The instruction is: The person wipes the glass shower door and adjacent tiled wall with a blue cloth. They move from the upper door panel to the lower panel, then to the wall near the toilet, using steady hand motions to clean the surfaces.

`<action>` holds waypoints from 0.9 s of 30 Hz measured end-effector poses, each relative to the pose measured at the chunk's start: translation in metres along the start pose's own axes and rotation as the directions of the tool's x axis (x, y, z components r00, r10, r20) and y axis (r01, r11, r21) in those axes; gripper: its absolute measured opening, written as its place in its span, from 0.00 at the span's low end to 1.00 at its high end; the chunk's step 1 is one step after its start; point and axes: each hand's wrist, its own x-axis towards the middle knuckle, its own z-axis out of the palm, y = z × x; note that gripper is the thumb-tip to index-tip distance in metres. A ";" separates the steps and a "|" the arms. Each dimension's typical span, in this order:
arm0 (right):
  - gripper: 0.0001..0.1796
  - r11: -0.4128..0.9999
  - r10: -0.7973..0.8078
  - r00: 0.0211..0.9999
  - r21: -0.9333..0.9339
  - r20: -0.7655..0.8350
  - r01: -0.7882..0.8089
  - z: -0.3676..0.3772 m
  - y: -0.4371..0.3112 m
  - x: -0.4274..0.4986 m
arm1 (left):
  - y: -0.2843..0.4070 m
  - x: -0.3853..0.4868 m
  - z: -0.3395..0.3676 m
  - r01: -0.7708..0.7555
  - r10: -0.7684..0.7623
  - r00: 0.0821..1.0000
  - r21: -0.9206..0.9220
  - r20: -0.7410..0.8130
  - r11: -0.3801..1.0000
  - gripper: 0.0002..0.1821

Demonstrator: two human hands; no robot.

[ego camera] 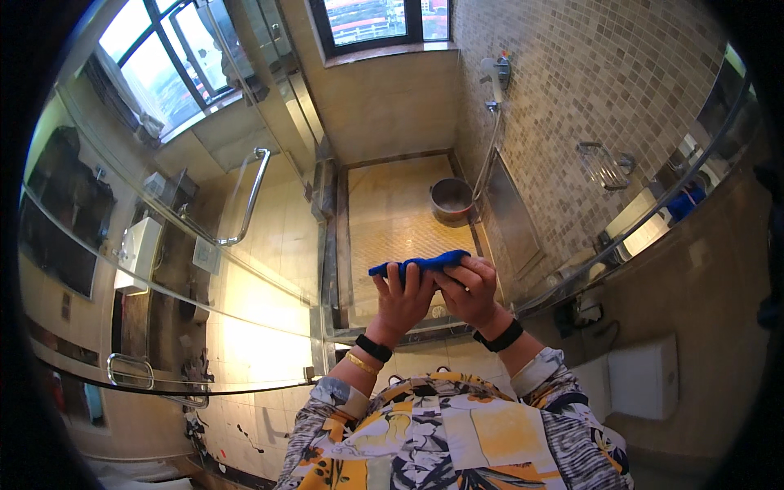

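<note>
A blue cloth (436, 262) is stretched between both hands in front of my body. My left hand (404, 297) grips its left part, with the fingers spread along the lower edge. On the other side, my right hand (470, 289) has the cloth's right end bunched under its fingers. The two hands almost touch in the middle. Beyond them lies the shower floor (392, 196), where a dark round bucket (452, 202) stands near the right wall.
At left, an open glass door (269, 269) carries a metal handle (252, 202). A hand shower (493, 79) and a wire soap rack (601, 165) hang on the mosaic wall (551, 92). A raised stone curb (429, 334) borders the shower. The white toilet (643, 376) is at lower right.
</note>
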 end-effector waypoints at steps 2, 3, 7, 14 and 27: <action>0.15 1.000 0.008 1.000 0.020 0.015 -0.008 0.002 0.000 -0.012 | 0.003 -0.010 0.004 -0.031 0.031 0.999 -0.008 0.008 0.999 0.27; 0.15 1.000 0.012 1.000 0.026 0.024 -0.012 0.003 0.001 -0.018 | 0.005 -0.008 0.002 -0.014 0.015 1.000 -0.030 0.024 0.999 0.21; 0.16 0.999 0.035 0.996 0.017 0.081 -0.037 0.004 0.001 -0.040 | 0.016 -0.021 0.002 0.016 -0.007 0.995 -0.088 0.100 0.996 0.12; 0.11 0.997 0.066 0.970 0.031 0.232 -0.075 0.002 0.003 -0.077 | 0.022 -0.079 0.035 -0.077 0.108 0.986 -0.225 0.129 0.971 0.25; 0.12 0.997 0.008 0.996 -0.076 0.085 -0.001 -0.032 0.008 0.008 | -0.007 0.013 0.001 -0.145 0.137 0.989 -0.164 -0.057 0.976 0.23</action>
